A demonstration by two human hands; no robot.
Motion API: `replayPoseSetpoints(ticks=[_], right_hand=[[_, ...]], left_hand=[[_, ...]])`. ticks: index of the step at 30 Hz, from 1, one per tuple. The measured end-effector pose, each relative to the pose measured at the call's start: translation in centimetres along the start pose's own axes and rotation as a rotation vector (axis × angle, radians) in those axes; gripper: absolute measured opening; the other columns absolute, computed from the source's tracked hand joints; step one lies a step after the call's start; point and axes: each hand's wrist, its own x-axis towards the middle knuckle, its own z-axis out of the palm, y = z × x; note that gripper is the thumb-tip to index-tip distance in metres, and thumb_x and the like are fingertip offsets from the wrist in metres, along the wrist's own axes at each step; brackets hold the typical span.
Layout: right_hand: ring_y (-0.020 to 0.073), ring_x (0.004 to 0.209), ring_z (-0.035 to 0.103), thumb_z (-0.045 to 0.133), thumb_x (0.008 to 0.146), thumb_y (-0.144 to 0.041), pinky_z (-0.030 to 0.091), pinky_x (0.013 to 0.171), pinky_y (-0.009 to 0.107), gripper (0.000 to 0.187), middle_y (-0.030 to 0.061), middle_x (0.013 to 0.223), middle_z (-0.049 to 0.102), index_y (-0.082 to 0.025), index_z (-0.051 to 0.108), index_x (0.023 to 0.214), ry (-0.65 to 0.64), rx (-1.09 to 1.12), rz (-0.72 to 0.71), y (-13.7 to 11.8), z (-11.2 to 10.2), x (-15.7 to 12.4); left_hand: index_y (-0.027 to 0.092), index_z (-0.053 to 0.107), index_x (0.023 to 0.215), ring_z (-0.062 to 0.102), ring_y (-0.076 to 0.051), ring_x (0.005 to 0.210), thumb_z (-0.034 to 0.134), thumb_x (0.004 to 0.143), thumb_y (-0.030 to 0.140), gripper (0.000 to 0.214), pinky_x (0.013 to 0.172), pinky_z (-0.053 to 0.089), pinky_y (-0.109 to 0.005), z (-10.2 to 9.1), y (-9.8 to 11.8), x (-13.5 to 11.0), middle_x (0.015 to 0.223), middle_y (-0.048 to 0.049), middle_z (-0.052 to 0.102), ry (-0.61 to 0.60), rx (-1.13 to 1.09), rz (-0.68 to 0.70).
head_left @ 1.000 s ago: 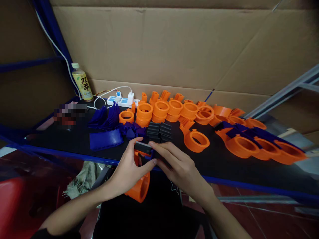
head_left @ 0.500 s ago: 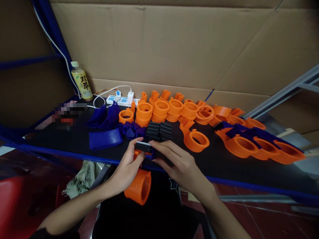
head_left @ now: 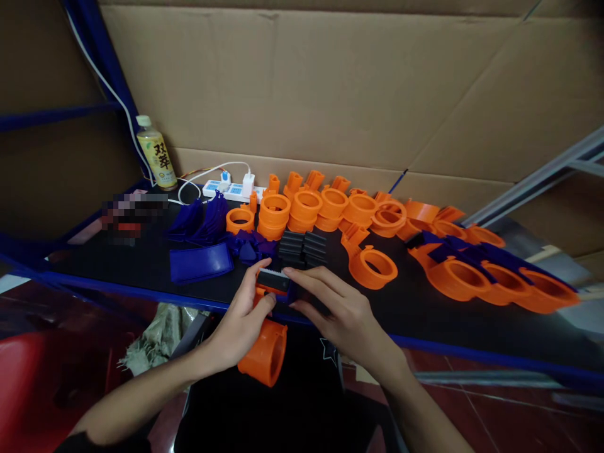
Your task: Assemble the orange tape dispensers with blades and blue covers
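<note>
My left hand (head_left: pixel 243 314) grips an orange ring part (head_left: pixel 265 351) at the front edge of the black table (head_left: pixel 141 267), fingers closed round its upper end. My right hand (head_left: pixel 337 308) pinches a small black toothed piece (head_left: pixel 272 279) on top of that part, beside a blue bit. Just behind my hands sit two stacks of black ribbed blocks (head_left: pixel 302 247). A lone orange ring with a handle (head_left: pixel 372 267) lies to the right of them.
Rows of orange rings (head_left: pixel 330 207) line the back of the table; more orange rings with blue pieces (head_left: pixel 491 270) lie at right. Blue parts (head_left: pixel 201 262) lie at left, with a drink bottle (head_left: pixel 155 154) and a power strip (head_left: pixel 231 189) behind. Cardboard (head_left: pixel 330 88) walls the back.
The orange part in my left hand has turned so its open end faces more toward me. Both hands have stayed almost where they were on the black piece.
</note>
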Motion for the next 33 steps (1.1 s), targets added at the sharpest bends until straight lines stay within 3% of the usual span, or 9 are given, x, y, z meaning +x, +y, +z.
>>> replayPoseSetpoints(ticks=[4,7,10,14,19,23,28,33], right_hand=[[0.0181,0.111,0.063,0.066,0.09,-0.012,0.054,0.098,0.033,0.061,0.008,0.123,0.064,-0.028,0.047,0.146,0.032,0.043,-0.003,-0.4,0.1,0.0],[0.0168,0.104,0.065,0.068,0.089,-0.012,0.054,0.097,0.034,0.064,0.0066,0.125,0.063,-0.032,0.047,0.146,0.057,0.153,0.036,-0.6,0.2,-0.2],[0.0156,0.097,0.066,0.074,0.085,-0.017,0.058,0.088,0.032,0.069,0.0057,0.127,0.062,-0.034,0.045,0.146,0.057,0.393,0.121,-0.8,0.3,-0.5],[0.0159,0.096,0.066,0.069,0.089,-0.023,0.058,0.079,0.028,0.049,0.0064,0.122,0.065,-0.031,0.057,0.136,0.059,0.619,0.29,-0.8,0.7,-0.7],[0.0167,0.092,0.067,0.072,0.087,-0.028,0.057,0.076,0.027,0.03,0.0067,0.114,0.068,-0.027,0.07,0.117,0.038,0.664,0.406,-1.0,1.3,-0.9],[0.0189,0.099,0.067,0.07,0.088,-0.025,0.058,0.076,0.027,0.028,0.0075,0.115,0.067,-0.027,0.072,0.116,0.092,0.621,0.381,-1.5,1.5,-1.1],[0.0179,0.093,0.067,0.067,0.09,-0.02,0.058,0.075,0.027,0.026,0.0074,0.104,0.068,-0.025,0.073,0.115,0.18,0.514,0.344,-2.1,1.8,-1.2],[0.0189,0.095,0.067,0.068,0.09,-0.023,0.058,0.075,0.028,0.028,0.008,0.104,0.069,-0.024,0.071,0.118,0.12,0.496,0.331,-1.4,1.9,-0.6]], left_hand=[[0.024,0.044,0.144,0.056,-0.026,0.121,0.065,0.087,0.039,0.062,0.106,0.042,-0.039,-0.3,1.4,0.2,0.137,-0.0087,0.058,-0.068,-0.027,0.009],[0.022,0.048,0.139,0.06,-0.027,0.117,0.078,0.077,0.039,0.071,0.106,0.042,-0.04,-0.2,2.0,0.3,0.128,-0.0089,0.064,-0.043,0.083,0.007],[0.022,0.05,0.136,0.064,-0.026,0.108,0.076,0.08,0.038,0.064,0.099,0.047,-0.039,-0.3,2.3,0.2,0.119,-0.0078,0.068,-0.059,0.131,0.002],[0.025,0.054,0.134,0.061,-0.025,0.11,0.076,0.079,0.033,0.06,0.1,0.046,-0.037,-0.6,2.6,-0.2,0.121,-0.007,0.062,-0.057,0.222,0.098],[0.026,0.055,0.134,0.061,-0.022,0.102,0.077,0.078,0.03,0.06,0.094,0.049,-0.034,-0.9,3.2,-0.4,0.113,-0.0057,0.055,-0.107,0.182,0.129],[0.024,0.057,0.132,0.059,-0.023,0.102,0.078,0.078,0.034,0.06,0.091,0.05,-0.034,-1.0,3.8,-0.4,0.112,-0.0062,0.053,-0.139,0.162,0.142],[0.021,0.059,0.13,0.058,-0.023,0.102,0.077,0.079,0.037,0.056,0.091,0.049,-0.034,-1.2,4.3,-0.5,0.111,-0.0073,0.055,-0.133,0.191,0.179],[0.021,0.059,0.129,0.058,-0.024,0.103,0.074,0.081,0.041,0.055,0.092,0.048,-0.034,-1.4,4.0,-0.2,0.111,-0.0074,0.058,-0.078,0.323,0.201]])
